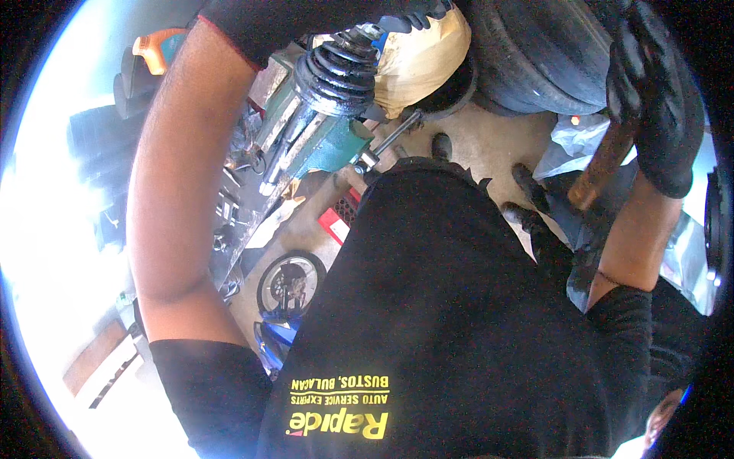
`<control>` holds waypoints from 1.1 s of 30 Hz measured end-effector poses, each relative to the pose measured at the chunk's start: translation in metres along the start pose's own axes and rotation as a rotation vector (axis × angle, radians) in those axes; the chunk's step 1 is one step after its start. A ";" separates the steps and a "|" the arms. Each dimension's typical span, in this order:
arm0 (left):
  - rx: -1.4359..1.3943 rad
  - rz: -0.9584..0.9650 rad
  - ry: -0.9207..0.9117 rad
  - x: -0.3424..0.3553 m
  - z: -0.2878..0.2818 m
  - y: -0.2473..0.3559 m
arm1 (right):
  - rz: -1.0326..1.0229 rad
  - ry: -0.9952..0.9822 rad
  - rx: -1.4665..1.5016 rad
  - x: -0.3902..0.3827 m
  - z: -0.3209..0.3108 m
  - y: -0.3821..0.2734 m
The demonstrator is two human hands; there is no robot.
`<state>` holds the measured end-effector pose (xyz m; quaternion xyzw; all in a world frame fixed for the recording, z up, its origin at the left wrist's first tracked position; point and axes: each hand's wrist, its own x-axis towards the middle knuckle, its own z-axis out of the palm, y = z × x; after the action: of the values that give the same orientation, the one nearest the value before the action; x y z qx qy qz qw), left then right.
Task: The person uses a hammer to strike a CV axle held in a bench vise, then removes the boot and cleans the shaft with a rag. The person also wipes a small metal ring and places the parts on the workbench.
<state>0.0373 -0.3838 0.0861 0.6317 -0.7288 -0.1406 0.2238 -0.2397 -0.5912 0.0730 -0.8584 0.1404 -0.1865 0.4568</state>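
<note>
overhead, left hand (413, 17) in black glove, fingers curled over cream cloth (424, 57) atop ribbed black axle boot (336, 73), shaft clamped in green vise (329, 141). stacked tyres (535, 53) behind. right hand (657, 99), gloved, fingers clenched round wooden hammer handle (604, 164).

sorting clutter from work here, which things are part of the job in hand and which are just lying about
In use:
- ribbed black rubber boot on a shaft in the green vise
- wooden-handled hammer in the gloved right hand
- gloved left hand at the shaft top

Lying about:
- stacked tyres
- orange jug
- red box
- motorcycle wheel
</note>
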 end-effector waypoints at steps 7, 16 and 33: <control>0.055 0.020 0.005 -0.003 0.000 0.001 | -0.184 -0.121 -0.471 0.011 -0.004 0.017; -0.023 -0.136 -0.019 -0.004 -0.007 0.009 | 0.124 -0.071 0.267 -0.007 0.005 0.016; 0.030 -0.067 -0.025 -0.007 -0.002 0.005 | 0.182 0.028 0.081 -0.016 0.025 -0.025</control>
<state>0.0348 -0.3757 0.0894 0.6571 -0.7120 -0.1451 0.2004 -0.2408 -0.5531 0.0781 -0.8201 0.2168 -0.1618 0.5043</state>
